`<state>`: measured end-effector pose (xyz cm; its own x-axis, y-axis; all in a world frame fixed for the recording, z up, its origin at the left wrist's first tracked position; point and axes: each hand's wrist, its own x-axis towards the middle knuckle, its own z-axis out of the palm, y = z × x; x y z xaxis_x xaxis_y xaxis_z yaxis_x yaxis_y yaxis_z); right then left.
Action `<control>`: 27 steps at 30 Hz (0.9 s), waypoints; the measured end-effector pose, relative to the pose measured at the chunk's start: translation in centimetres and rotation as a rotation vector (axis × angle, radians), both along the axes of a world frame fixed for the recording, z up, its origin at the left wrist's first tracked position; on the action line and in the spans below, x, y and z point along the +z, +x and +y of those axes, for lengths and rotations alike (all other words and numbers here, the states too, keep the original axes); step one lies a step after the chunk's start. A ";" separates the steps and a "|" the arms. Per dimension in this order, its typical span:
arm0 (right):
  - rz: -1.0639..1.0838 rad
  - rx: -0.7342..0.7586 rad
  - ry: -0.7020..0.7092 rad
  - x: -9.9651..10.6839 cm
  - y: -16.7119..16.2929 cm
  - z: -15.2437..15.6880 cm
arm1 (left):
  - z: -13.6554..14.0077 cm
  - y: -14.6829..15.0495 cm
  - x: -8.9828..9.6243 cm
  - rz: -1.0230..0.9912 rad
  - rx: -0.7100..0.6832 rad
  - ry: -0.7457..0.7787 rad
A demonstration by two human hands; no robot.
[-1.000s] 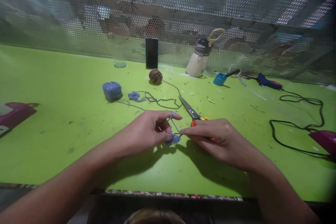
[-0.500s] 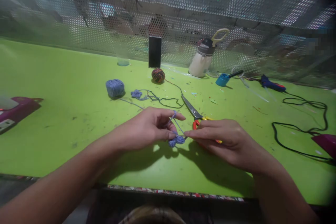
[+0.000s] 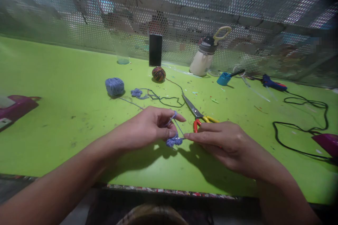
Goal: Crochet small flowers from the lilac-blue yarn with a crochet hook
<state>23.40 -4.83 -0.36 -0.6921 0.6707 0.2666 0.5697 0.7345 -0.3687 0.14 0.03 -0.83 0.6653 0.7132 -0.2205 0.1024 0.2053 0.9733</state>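
Observation:
Between thumb and fingers, my left hand [image 3: 155, 124] pinches a small piece of purple crochet [image 3: 174, 141]. A strand of the same yarn [image 3: 179, 127] loops over the raised index finger and runs down to the piece. My right hand [image 3: 221, 140] grips a thin metal crochet hook [image 3: 181, 138], its tip in the stitches; most of its handle is hidden by the fingers. Behind the right hand lie scissors [image 3: 194, 109] with red and yellow handles, partly covered. A purple yarn ball [image 3: 114, 87] rests farther left, its strand leading to my left hand. Near it lies a small crocheted flower [image 3: 136, 92].
A multicoloured yarn ball [image 3: 158, 74] sits before an upright phone [image 3: 155, 50]. Farther right stand a bottle [image 3: 202, 59], a blue tape dispenser-like holder [image 3: 224, 78] and a glue gun [image 3: 273, 83] with a black cord. A perforated metal screen [image 3: 179, 17] borders the green table [image 3: 66, 77].
The crochet piece and hook tip have shifted slightly left, with a little more of the hook showing. Both hands keep their holds. The whole view has shifted slightly.

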 end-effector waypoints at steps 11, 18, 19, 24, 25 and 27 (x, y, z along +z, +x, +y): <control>-0.244 -0.152 0.213 -0.6 -1.9 -0.6 | -0.5 1.0 -0.4 0.171 0.126 0.241; 0.139 -0.353 0.100 -2.3 -3.4 -0.2 | -1.6 1.5 -1.1 0.306 0.335 0.827; 0.295 -0.392 -0.010 -2.5 -3.6 0.0 | -1.8 1.5 -1.3 0.296 0.357 0.911; 0.933 -0.524 -0.717 -3.1 -5.1 0.8 | -2.2 1.7 -1.6 0.223 0.445 0.983; 1.012 -0.517 -0.775 -3.1 -5.3 0.8 | -2.1 1.7 -1.5 0.194 0.464 0.896; 1.132 -0.502 -0.814 -3.1 -5.7 0.9 | -1.8 1.6 -1.2 0.096 0.482 0.614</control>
